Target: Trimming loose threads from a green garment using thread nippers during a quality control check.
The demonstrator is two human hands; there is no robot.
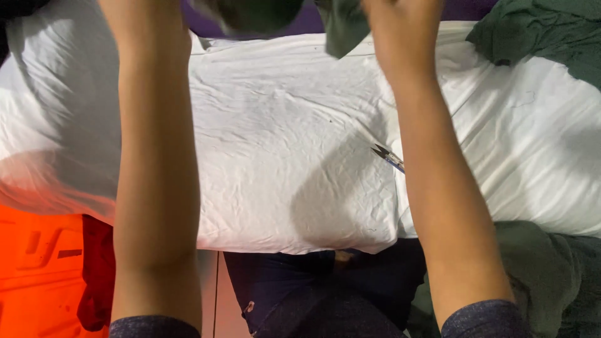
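Snips (388, 156) on sheet-covered table (282, 156), right of centre, partly under right forearm. Garment (341, 28) at far edge, in right hand (400, 28). Cloth pile (538, 37) on far right corner. Crate (37, 269) below near-left edge.

White-sheeted table (282, 175) bears small snips (388, 156) and green cloth (538, 37).

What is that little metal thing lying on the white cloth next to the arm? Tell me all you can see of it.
The small metal tool looks like a pair of thread snips or small scissors: two thin, dark, pointed blades, slightly parted, aimed up and to the left. It lies flat on the wrinkled white cloth, slanting down to the right, where the right forearm passes in front and hides its handle end. The part in view looks silvery with a bluish tint. Neither hand holds it.
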